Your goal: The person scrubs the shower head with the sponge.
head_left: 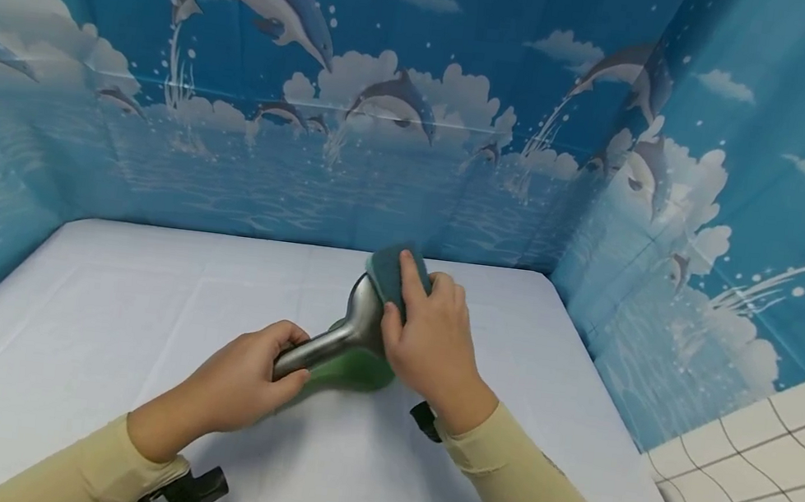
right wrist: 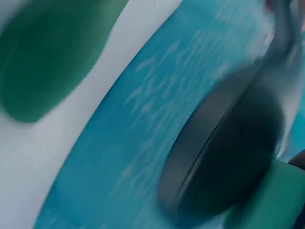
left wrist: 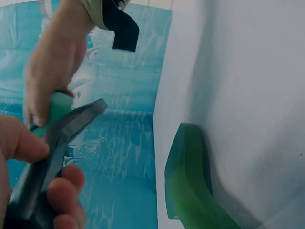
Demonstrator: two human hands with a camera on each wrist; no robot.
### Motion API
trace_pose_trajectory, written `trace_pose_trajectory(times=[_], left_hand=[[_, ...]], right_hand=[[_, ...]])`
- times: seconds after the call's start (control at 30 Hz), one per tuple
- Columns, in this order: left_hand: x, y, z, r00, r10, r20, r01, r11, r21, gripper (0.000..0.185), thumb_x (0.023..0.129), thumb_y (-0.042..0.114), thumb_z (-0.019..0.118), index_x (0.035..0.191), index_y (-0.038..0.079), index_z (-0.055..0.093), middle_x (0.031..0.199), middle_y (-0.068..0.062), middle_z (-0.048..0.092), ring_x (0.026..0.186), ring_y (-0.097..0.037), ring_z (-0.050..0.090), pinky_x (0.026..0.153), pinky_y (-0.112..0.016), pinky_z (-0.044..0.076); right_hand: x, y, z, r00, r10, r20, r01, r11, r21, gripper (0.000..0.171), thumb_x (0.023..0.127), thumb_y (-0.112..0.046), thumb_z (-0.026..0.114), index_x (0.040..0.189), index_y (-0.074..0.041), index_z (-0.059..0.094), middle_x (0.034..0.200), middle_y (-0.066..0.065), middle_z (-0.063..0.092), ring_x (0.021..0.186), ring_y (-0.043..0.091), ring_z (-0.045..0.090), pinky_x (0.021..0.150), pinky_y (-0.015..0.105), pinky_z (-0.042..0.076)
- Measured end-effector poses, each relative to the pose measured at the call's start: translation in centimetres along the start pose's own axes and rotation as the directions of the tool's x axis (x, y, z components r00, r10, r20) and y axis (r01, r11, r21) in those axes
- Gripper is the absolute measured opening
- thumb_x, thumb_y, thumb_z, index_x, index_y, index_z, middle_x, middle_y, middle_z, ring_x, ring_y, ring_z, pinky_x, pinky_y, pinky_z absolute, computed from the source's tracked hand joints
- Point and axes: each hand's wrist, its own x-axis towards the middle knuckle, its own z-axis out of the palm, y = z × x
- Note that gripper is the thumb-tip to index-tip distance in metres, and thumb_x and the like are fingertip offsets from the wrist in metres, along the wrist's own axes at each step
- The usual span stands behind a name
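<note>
My left hand (head_left: 246, 378) grips the handle of a small grey metal pan (head_left: 363, 321) and holds it tilted above the table. My right hand (head_left: 429, 341) presses a teal-green sponge (head_left: 389, 270) against the pan's rim, with the fingers curled over the sponge. In the left wrist view the pan handle (left wrist: 52, 152) runs between my left fingers (left wrist: 62, 191), and the sponge (left wrist: 57, 107) sits under the right hand (left wrist: 52, 71). The right wrist view is blurred and shows the round pan (right wrist: 228, 152) with the sponge (right wrist: 262, 200) at its lower edge.
A green dish (head_left: 359, 372) lies on the white tablecloth (head_left: 144, 296) right under the pan; it also shows as the green dish (left wrist: 190, 186) and the green dish (right wrist: 43, 62). Blue dolphin backdrop panels (head_left: 388, 117) wall the table on three sides. Tiled floor (head_left: 756, 482) lies to the right.
</note>
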Motion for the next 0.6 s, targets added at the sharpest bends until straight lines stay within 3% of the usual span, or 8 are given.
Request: trace_pose_trajectory(times=[0.1, 0.17, 0.27, 0.33, 0.43, 0.5, 0.6], left_hand=[[-0.1, 0.0, -0.5, 0.998, 0.031, 0.045, -0.028, 0.997, -0.067, 0.030, 0.103, 0.018, 0.066, 0.131, 0.012, 0.057, 0.091, 0.000, 0.068, 0.065, -0.013, 0.057, 0.057, -0.028, 0.048], [0.0, 0.0, -0.5, 0.997, 0.040, 0.062, -0.035, 0.995, -0.089, 0.030, 0.103, 0.018, 0.067, 0.131, 0.013, 0.057, 0.102, 0.000, 0.070, 0.075, -0.013, 0.061, 0.064, -0.028, 0.051], [0.3, 0.2, -0.5, 0.998, 0.037, 0.054, -0.031, 0.994, -0.107, 0.031, 0.102, 0.019, 0.070, 0.130, 0.014, 0.058, 0.115, -0.001, 0.072, 0.089, -0.014, 0.064, 0.073, -0.029, 0.053], [0.5, 0.3, -0.3, 0.999, 0.023, 0.038, -0.019, 0.994, -0.104, 0.031, 0.101, 0.019, 0.071, 0.130, 0.014, 0.060, 0.120, -0.001, 0.072, 0.093, -0.014, 0.064, 0.075, -0.030, 0.053], [0.6, 0.3, -0.1, 1.000, -0.005, 0.009, 0.006, 0.997, -0.080, 0.031, 0.099, 0.018, 0.073, 0.129, 0.016, 0.062, 0.120, 0.000, 0.072, 0.092, -0.013, 0.064, 0.075, -0.030, 0.053], [0.7, 0.4, 0.0, 1.000, -0.019, -0.015, 0.018, 0.998, -0.065, 0.031, 0.099, 0.018, 0.074, 0.128, 0.016, 0.064, 0.119, 0.001, 0.072, 0.092, -0.011, 0.064, 0.074, -0.030, 0.053], [0.6, 0.4, 0.1, 0.999, -0.036, -0.035, 0.033, 0.997, -0.071, 0.031, 0.098, 0.018, 0.075, 0.127, 0.015, 0.066, 0.114, 0.001, 0.073, 0.089, -0.011, 0.064, 0.073, -0.029, 0.053]], right_hand=[[0.4, 0.8, -0.3, 0.995, 0.097, 0.023, -0.097, 0.995, -0.002, 0.065, 0.108, -0.029, 0.055, 0.165, -0.009, 0.034, 0.125, 0.031, 0.051, 0.102, 0.038, 0.050, 0.085, 0.051, 0.047], [-0.1, 0.4, -0.1, 0.997, 0.079, 0.022, -0.079, 0.997, 0.007, 0.065, 0.107, -0.029, 0.056, 0.165, -0.008, 0.034, 0.127, 0.032, 0.051, 0.103, 0.038, 0.051, 0.087, 0.052, 0.048], [-1.2, -1.3, 0.5, 0.998, -0.062, -0.020, 0.062, 0.998, -0.006, 0.065, 0.105, -0.029, 0.060, 0.163, -0.007, 0.039, 0.128, 0.032, 0.054, 0.103, 0.038, 0.054, 0.086, 0.051, 0.050], [-2.0, -2.5, 0.8, 0.985, -0.172, -0.030, 0.171, 0.985, -0.038, 0.065, 0.103, -0.029, 0.063, 0.161, -0.009, 0.043, 0.126, 0.030, 0.057, 0.098, 0.035, 0.055, 0.084, 0.048, 0.051], [-2.5, -3.3, 1.1, 0.971, -0.240, -0.014, 0.238, 0.967, -0.087, 0.064, 0.100, -0.031, 0.067, 0.159, -0.012, 0.048, 0.122, 0.025, 0.059, 0.094, 0.030, 0.054, 0.081, 0.044, 0.049], [-2.4, -3.1, 1.0, 0.977, -0.214, 0.006, 0.213, 0.972, -0.100, 0.064, 0.100, -0.032, 0.068, 0.159, -0.015, 0.048, 0.123, 0.024, 0.059, 0.094, 0.030, 0.053, 0.082, 0.044, 0.049], [-1.4, -2.1, 0.4, 0.994, -0.105, 0.010, 0.105, 0.990, -0.090, 0.065, 0.102, -0.031, 0.066, 0.162, -0.016, 0.044, 0.127, 0.027, 0.057, 0.100, 0.035, 0.054, 0.086, 0.048, 0.050]])
